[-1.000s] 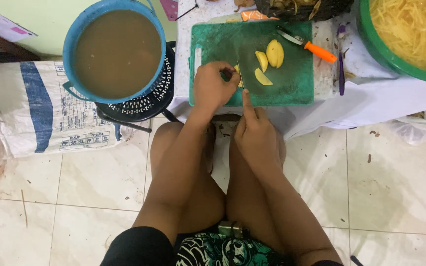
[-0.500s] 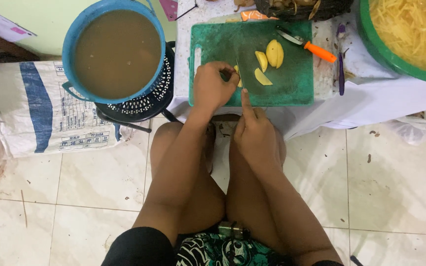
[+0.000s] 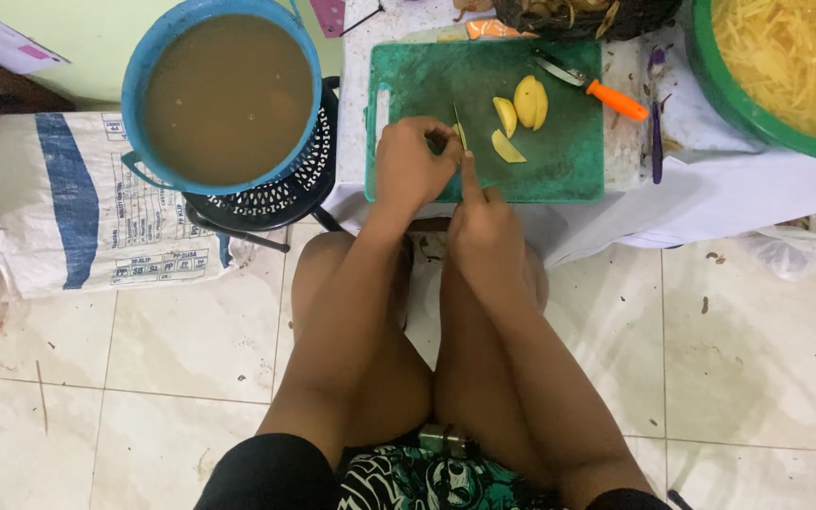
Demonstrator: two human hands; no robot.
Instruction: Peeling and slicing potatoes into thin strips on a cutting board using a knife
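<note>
My left hand (image 3: 410, 165) is curled over a small yellow potato piece (image 3: 464, 140) on the green cutting board (image 3: 559, 170); most of the piece is hidden under the fingers. My right hand (image 3: 484, 222) grips a thin knife (image 3: 456, 120), with the index finger stretched along its back. The blade stands against the potato piece. Three cut yellow potato pieces (image 3: 525, 102) lie just to the right on the board.
An orange-handled peeler (image 3: 606, 94) lies on the board's right edge. A blue bucket of brown water (image 3: 224, 90) sits on a black perforated stand (image 3: 285, 194) at the left. A green basin of yellow strips (image 3: 786, 66) is at the far right. A white sack (image 3: 77, 198) lies on the tiled floor.
Almost nothing differs. Both hands stay at the board's near-left part with the knife against the potato piece, shifting only slightly.
</note>
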